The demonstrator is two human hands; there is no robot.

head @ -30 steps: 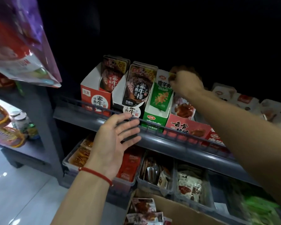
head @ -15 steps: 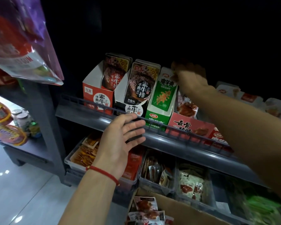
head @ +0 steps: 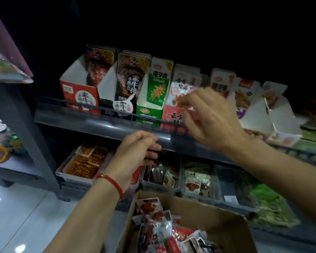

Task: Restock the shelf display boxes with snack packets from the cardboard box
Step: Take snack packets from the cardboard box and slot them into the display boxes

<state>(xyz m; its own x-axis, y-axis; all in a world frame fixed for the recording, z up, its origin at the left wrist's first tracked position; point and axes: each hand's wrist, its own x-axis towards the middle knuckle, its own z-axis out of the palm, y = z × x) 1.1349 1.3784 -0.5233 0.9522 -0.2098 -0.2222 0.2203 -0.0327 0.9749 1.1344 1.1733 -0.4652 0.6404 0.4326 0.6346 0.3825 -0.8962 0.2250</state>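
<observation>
The right hand (head: 211,117) hangs blurred in front of the red display box (head: 171,115) on the upper shelf (head: 102,125); its fingers are bent, but whether they pinch a packet I cannot tell. The left hand (head: 135,152), with a red string (head: 111,181) on its wrist, curls loosely at the shelf's front edge, holding nothing. Below both hands, the cardboard box (head: 217,216) sits open with snack packets (head: 162,225) heaped inside.

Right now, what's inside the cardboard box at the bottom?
The cardboard box holds a loose heap of snack packets, mostly red and white, piled toward its left side. The frame's bottom edge cuts off the near part, and whatever lies under the top layer is covered.
</observation>
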